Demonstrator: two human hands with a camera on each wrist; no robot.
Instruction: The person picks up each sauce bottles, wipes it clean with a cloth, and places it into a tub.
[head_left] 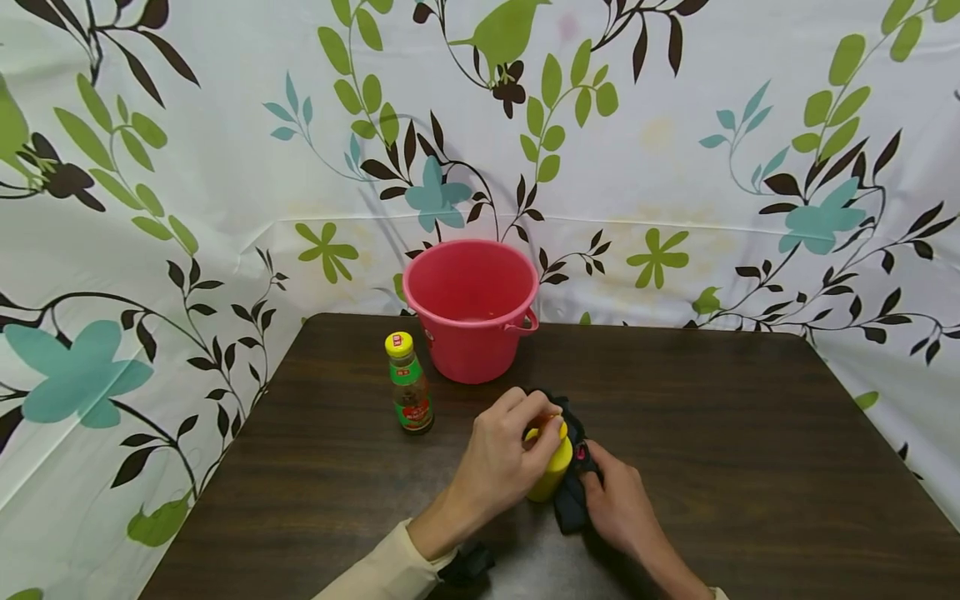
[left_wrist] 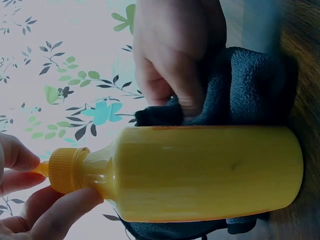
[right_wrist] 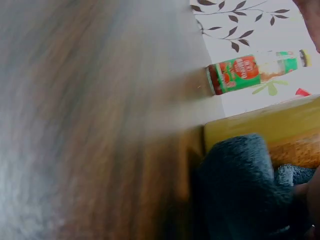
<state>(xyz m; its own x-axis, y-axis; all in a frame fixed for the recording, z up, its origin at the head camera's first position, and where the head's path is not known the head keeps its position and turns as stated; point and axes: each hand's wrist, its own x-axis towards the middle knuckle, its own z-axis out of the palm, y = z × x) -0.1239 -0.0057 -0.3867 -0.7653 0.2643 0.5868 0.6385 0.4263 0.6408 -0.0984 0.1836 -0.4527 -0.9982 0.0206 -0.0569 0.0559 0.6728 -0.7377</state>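
Observation:
A yellow squeeze bottle (left_wrist: 210, 172) with a ribbed cap and a narrow tip stands upright on the table. My left hand (head_left: 495, 454) pinches it at the top, with fingers around the tip and neck in the left wrist view. On the bottle's right side, my right hand (head_left: 621, 500) grips a dark fluffy cloth (left_wrist: 250, 90) bunched against the bottle's wall. Part of the cloth also shows beyond the bottle's opposite side in the left wrist view. In the right wrist view the cloth covers the bottle's lower side, and most of the right hand is out of frame.
A pink bucket (head_left: 472, 354) with a handle sits at the table's back edge. Left of it stands a glass sauce bottle (head_left: 412, 392) with a yellow lid and a green and red label. A patterned sheet (head_left: 637, 150) hangs behind the dark wooden table (head_left: 735, 450).

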